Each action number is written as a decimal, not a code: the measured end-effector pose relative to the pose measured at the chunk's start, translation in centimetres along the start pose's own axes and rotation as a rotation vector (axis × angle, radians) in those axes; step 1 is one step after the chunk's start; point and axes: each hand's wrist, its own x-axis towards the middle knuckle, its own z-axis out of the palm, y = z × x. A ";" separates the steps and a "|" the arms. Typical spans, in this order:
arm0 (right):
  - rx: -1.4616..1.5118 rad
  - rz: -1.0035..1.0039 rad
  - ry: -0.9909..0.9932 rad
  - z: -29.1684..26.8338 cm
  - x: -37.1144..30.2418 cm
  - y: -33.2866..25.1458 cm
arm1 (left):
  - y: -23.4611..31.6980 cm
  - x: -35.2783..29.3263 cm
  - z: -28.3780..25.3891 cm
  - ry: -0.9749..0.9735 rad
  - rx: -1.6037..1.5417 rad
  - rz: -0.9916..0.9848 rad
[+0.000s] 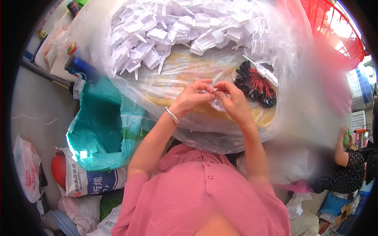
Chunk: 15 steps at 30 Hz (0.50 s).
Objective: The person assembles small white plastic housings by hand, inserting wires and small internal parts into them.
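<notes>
The left hand [195, 97] and the right hand [235, 103] were just left of the wire bundle [255, 84], their fingertips bent in and meeting; I could not tell whether they were clamped on anything. A white plastic part [217, 105] showed just under them, left of the bundle. Beyond the bundle lay a pile of white parts [189, 27]; well left of it stood a green sack [98, 126], and beyond it to the right, a red basket [334, 29].
</notes>
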 end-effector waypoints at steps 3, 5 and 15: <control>-0.048 0.002 0.006 0.2 0.0 -0.5 | 0.0 0.1 0.0 0.012 0.004 0.001; -0.101 -0.013 0.025 0.3 -0.1 -0.8 | -0.2 0.2 -0.1 0.017 -0.002 0.003; -0.578 -0.313 0.176 1.4 -0.4 -1.0 | -0.7 0.5 0.0 0.038 -0.058 0.009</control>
